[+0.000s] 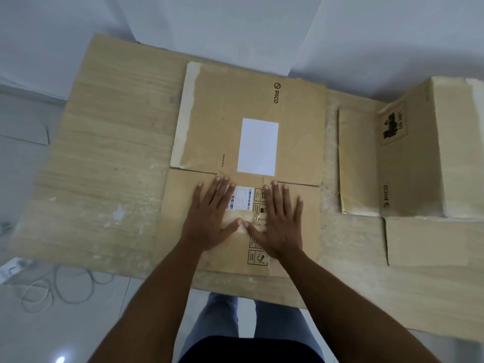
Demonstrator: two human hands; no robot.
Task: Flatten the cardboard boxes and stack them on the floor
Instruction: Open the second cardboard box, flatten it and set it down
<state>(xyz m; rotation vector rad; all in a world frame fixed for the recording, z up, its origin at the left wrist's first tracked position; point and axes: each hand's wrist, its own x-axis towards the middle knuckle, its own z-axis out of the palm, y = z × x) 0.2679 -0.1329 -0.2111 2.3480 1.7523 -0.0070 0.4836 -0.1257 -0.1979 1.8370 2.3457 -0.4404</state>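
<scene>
Wood-grain tabletop carries the flattened PICO box directly beneath my left hand and right hand, fingers straight and pressing, gripping nothing; flattening looks nearly done, so next I must grasp its edges for stacking on the floor.

bare table left of flattened box, upright box blocking right

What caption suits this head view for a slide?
Left hand and right hand press a flattened box on the table.
</scene>
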